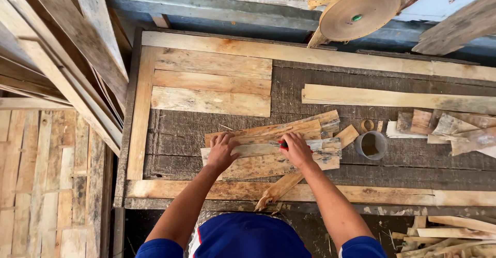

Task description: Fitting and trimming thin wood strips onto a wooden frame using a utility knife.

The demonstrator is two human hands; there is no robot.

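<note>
Head view. The work surface is a dark, weathered wooden panel (217,129) lying flat, framed along its far, left and near edges by pale planks. Three short pale boards (212,82) lie side by side in the upper left corner of the frame, edges touching. A long pale strip (398,99) lies across the right half. Rough timber leans at the left, over a floor of slatted boards (46,185). A large roll of brown tape (360,11) hangs at the top, above the panel's far edge.

Near the panel's centre lies a loose pile of thin veneer strips (268,147), pale with grey staining, flat and overlapping at slight angles. The left hand (222,152) presses flat on the left part of the pile, fingers spread and closed on nothing. The right hand (297,149) is curled around a small red-handled tool (283,145), held against a strip in the pile; only the red end shows, so the tool's kind cannot be told.

Just right of the pile stands a small grey cup (370,145), open at the top. Further right lie short veneer offcuts (444,126), ragged at the ends. One narrow strip (281,186) slants from the pile over the near frame plank.
</note>
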